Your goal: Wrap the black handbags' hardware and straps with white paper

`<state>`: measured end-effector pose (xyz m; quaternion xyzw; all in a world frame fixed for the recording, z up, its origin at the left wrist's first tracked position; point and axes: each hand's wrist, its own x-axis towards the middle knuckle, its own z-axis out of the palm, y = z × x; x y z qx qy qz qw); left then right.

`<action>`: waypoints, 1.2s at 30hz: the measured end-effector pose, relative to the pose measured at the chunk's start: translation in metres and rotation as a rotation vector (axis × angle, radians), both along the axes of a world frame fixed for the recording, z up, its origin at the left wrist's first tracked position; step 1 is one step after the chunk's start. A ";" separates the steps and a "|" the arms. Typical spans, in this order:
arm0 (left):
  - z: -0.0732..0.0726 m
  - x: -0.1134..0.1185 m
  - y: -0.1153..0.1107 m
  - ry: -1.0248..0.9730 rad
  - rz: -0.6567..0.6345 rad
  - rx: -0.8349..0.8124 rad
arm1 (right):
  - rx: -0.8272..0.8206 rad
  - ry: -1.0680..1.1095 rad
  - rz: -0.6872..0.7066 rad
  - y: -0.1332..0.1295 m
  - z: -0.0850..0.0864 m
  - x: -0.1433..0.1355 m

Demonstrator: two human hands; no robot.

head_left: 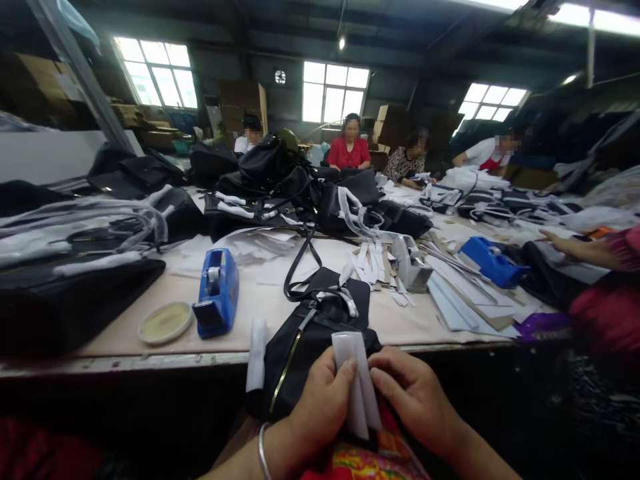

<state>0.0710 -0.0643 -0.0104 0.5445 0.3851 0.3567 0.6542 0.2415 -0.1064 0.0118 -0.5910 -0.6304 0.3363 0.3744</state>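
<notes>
A black bag (313, 330) with a gold zip leans over the table's front edge, its flap and straps lying on the tabletop. In front of it, my left hand (317, 397) is closed around a folded white wrapping strip (358, 410), thumb pressed on its face. My right hand (423, 397) has its fingers bent, with thumb and forefinger at the strip's right edge. Another white wrapped piece (257, 357) sticks out at the bag's left side. Whitish wrapping also covers a handle on the bag. A red patterned cloth (375, 460) shows below my hands.
A blue tape dispenser (219, 293) and round dish (165, 323) stand left. Right are a grey dispenser (411, 263), paper sheets (463, 297) and another blue dispenser (493, 261). Black bags (280, 173) pile up behind. A co-worker's hand (567, 247) reaches in; several people sit opposite.
</notes>
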 end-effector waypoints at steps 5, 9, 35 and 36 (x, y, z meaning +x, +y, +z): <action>-0.009 0.003 -0.002 -0.053 -0.141 -0.068 | -0.242 0.456 0.093 0.025 -0.013 0.018; -0.012 0.009 -0.004 -0.059 -0.174 -0.085 | -0.280 0.581 0.267 0.038 -0.019 0.014; 0.002 0.019 0.004 0.239 -0.100 0.265 | -0.255 0.453 0.046 0.040 -0.009 0.014; 0.000 0.019 0.005 0.241 -0.097 0.241 | -0.177 0.341 0.013 0.046 -0.004 0.027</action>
